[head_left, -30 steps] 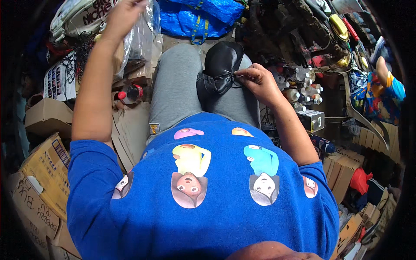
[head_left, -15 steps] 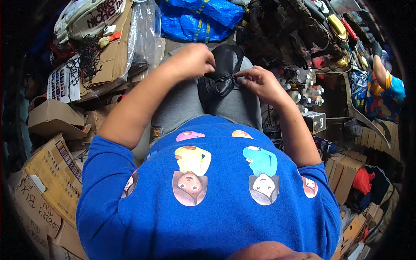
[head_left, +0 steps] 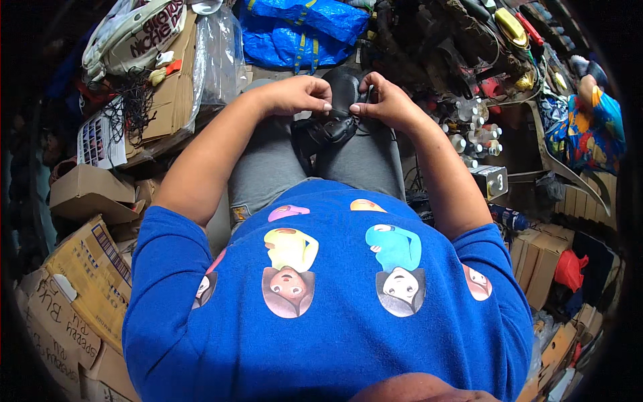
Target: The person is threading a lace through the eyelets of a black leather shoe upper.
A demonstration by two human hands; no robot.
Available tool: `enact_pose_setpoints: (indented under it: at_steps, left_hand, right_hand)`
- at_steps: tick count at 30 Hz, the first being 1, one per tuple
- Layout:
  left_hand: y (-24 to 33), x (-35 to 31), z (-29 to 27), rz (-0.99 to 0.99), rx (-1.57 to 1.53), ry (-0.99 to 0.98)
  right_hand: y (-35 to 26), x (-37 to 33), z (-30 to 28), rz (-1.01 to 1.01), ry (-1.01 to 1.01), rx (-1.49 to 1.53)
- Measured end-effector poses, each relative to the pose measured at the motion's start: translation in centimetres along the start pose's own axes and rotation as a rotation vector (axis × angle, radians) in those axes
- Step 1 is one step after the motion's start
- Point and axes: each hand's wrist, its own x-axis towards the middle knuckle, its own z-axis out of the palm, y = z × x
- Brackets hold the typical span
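A glossy black shoe rests across my grey-trousered thighs, its toe end pointing away from me and its lace area nearer my body. My left hand is at the shoe's left side, fingers curled in toward the thumb over the upper. On the other side, my right hand is bent the same way, its thumb tip close above the laced part. Both hands look closed in a pinch, with the thumb tips facing each other a short gap apart. Whatever thin thing they may hold is too small to make out.
Ahead lies a blue bag. Flattened cardboard with tangled black cord stands left, above an open box. Several small bottles and a metal can stand right. Another person's arm in a colourful sleeve shows far right.
My hands have drawn closer together over the shoe, the left lower and the right slightly up and inward. The shoe and the whole view have shifted a little to the left.
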Motion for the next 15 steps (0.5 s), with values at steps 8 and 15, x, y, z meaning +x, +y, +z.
enact_pose_setpoints:
  at_steps: [8, 15]
  left_hand:
    - [4.8, -1.6, -1.9, -0.046, 0.606, 0.035]
    - [7.1, -2.4, 1.0, -0.033, 0.807, 0.065]
  right_hand:
    - [-0.2, 0.6, -0.4, 0.076, -0.067, -0.033]
    - [-0.1, 0.2, -0.3, 0.002, -0.012, -0.065]
